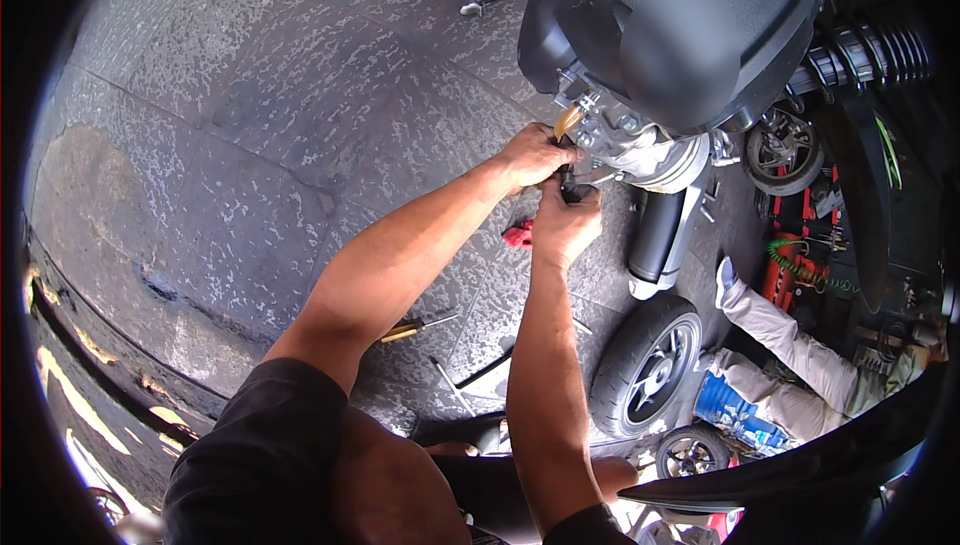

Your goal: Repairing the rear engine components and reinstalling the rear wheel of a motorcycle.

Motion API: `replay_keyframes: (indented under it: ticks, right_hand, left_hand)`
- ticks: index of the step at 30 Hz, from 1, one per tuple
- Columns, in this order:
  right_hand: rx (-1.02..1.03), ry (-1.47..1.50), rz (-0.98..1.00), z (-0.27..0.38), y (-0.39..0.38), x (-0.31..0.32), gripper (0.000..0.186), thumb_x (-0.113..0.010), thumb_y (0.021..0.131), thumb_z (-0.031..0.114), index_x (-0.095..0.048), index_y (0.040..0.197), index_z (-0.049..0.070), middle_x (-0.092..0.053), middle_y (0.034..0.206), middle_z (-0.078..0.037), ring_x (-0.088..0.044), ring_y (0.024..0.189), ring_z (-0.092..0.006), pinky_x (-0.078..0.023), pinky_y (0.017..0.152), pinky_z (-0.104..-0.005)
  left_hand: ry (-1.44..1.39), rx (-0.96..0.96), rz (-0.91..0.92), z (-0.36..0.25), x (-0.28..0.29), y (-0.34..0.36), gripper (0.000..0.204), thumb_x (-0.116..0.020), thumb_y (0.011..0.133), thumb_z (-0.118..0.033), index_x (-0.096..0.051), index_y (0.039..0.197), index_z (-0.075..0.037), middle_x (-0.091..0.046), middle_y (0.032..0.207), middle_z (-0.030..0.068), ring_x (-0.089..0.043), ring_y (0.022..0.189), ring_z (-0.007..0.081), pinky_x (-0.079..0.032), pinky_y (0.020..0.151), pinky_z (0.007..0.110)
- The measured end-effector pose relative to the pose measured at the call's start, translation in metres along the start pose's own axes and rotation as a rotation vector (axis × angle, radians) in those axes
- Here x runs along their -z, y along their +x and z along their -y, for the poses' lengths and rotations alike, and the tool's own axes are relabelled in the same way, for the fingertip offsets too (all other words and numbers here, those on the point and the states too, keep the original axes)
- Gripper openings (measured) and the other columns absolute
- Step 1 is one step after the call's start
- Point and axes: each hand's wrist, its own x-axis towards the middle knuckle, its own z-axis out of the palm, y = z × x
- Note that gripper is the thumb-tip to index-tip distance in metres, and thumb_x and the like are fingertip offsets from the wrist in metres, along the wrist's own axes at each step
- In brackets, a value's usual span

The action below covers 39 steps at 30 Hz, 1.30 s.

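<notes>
My left hand (537,157) is closed on a small dark part (567,175) just below an amber hose (570,120) on the underside of a scooter's dark grey body (600,15). My right hand (568,225) grips that same dark part from below; exactly what it is, partly hidden by fingers, I cannot tell. Silver metal engine parts (635,160) are beside my fingers, and a black exhaust (655,240) lies to the right. A red cloth (517,234) is on the tiled floor (250,135) behind my right wrist.
A loose wheel (648,365) and a screwdriver (405,330) are near my arms. At right, a person's trousered legs (800,355) stretch beside a blue container (730,400), red tools (783,270) and a green coiled hose (795,260). A second wheel (690,455) lies at bottom right.
</notes>
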Motion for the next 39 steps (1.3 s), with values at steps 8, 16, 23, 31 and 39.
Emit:
replay_keyframes:
  ticks: [8,16,23,31,39]
  right_hand:
    - [-0.018,0.038,-0.04,0.001,-0.008,-0.005,0.036,-0.08,0.074,0.026,-0.061,0.081,-0.004,-0.068,0.073,-0.018,-0.069,0.066,-0.0305,-0.053,0.063,-0.0403]
    - [-0.019,0.154,-0.127,-0.002,-0.012,-0.013,0.032,-0.078,0.077,0.023,-0.06,0.081,-0.003,-0.068,0.073,-0.016,-0.068,0.066,-0.0279,-0.052,0.064,-0.0388]
    - [-0.001,0.167,-0.195,-0.007,-0.01,-0.026,0.034,-0.078,0.078,0.026,-0.059,0.079,-0.003,-0.067,0.07,-0.015,-0.066,0.063,-0.0273,-0.052,0.062,-0.0386]
    - [-0.023,0.147,-0.213,-0.01,0.002,-0.029,0.035,-0.078,0.078,0.028,-0.059,0.075,-0.002,-0.066,0.07,-0.016,-0.065,0.062,-0.0279,-0.051,0.062,-0.0392]
    - [0.017,0.216,0.059,-0.015,-0.014,-0.015,0.037,-0.076,0.079,0.025,-0.06,0.093,-0.005,-0.067,0.077,-0.013,-0.064,0.068,-0.0233,-0.051,0.068,-0.0361]
  left_hand:
    - [0.019,0.068,0.016,0.002,0.0,0.004,0.029,-0.071,0.085,-0.018,-0.065,0.102,0.005,-0.065,0.095,0.0113,-0.058,0.085,0.0174,-0.047,0.076,0.033]
    - [0.102,0.01,-0.027,0.008,-0.002,0.01,0.025,-0.071,0.081,-0.016,-0.069,0.091,0.006,-0.068,0.079,0.012,-0.06,0.067,0.0173,-0.048,0.063,0.034]
    - [0.159,-0.1,-0.001,0.024,0.006,0.029,0.032,-0.072,0.081,-0.022,-0.068,0.094,0.007,-0.068,0.078,0.0149,-0.064,0.07,0.0212,-0.05,0.065,0.036]
    - [0.418,-0.203,-0.032,0.03,0.002,0.044,0.05,-0.072,0.08,-0.04,-0.067,0.093,0.008,-0.067,0.084,0.0233,-0.068,0.082,0.0307,-0.052,0.075,0.037]
    - [0.546,-0.193,-0.023,0.025,0.024,0.039,0.051,-0.071,0.08,-0.045,-0.069,0.09,0.005,-0.068,0.089,0.0234,-0.068,0.086,0.0303,-0.052,0.077,0.037]
